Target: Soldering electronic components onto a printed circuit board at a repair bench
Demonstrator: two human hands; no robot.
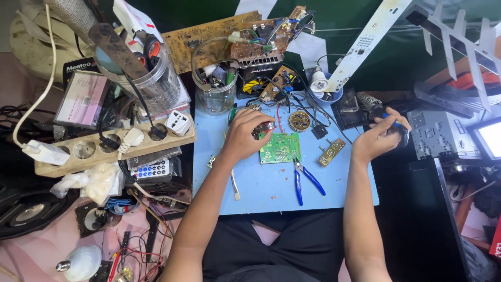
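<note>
Left hand (pixel 245 134): forearm reaching up from lower centre, wrist bent, palm down. Grip curled shut around a small round component with red wiring (pixel 265 129), held just above the green circuit board (pixel 280 148) on the blue surface (pixel 271 190).

Right hand (pixel 377 138): forearm raised along the surface's right edge. Grip pressed together around a soldering iron's blue-and-black handle (pixel 392 125), beside the coiled iron stand (pixel 369 102).

Nearby: blue-handled pliers (pixel 305 180) just below the board; 1 small brown board (pixel 332 152) between the hands.
</note>
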